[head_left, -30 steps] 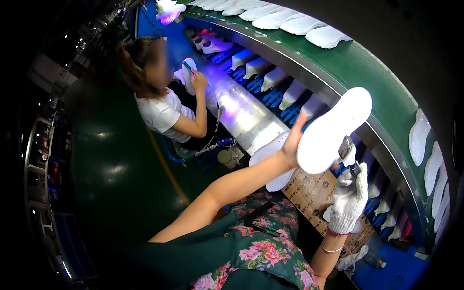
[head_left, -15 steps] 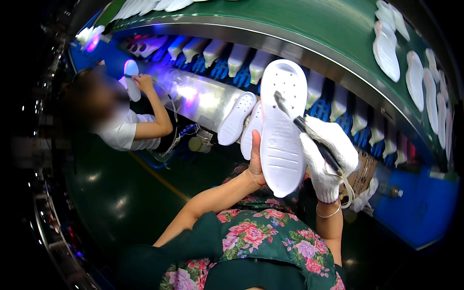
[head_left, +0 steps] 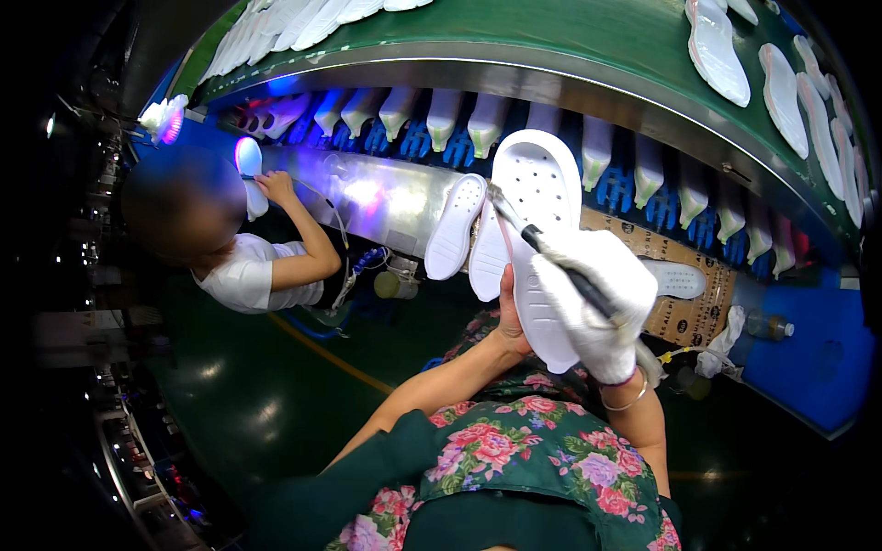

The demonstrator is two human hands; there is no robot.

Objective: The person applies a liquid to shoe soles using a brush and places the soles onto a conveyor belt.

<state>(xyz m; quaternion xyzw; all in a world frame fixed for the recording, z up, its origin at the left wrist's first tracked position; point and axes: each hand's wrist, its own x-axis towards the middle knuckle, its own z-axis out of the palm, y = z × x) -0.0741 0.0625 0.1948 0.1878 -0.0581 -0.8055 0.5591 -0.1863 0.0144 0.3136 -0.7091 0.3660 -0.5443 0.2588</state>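
Note:
A white shoe sole [head_left: 533,197], dotted with small holes at its far end, stands out in front of me. My left hand [head_left: 512,317] is closed on its left edge near the lower half. My right hand [head_left: 602,294], in a white knit glove, grips a brush [head_left: 558,255] with a dark handle and metal neck. The brush's tip reaches the sole's upper left edge. The glove covers much of the sole's right side.
Two white soles [head_left: 456,227] lie on the metal bench [head_left: 395,197] at left. Another sole [head_left: 675,278] rests on cardboard [head_left: 689,317] at right. Beyond runs a green conveyor [head_left: 551,32] above white foot-shaped forms [head_left: 487,124]. A co-worker [head_left: 303,253] holds a sole at left.
The brush has moved from the sole's middle to its upper left edge, my right hand shifting left across the sole. The sole has tilted, and my left hand has moved slightly right.

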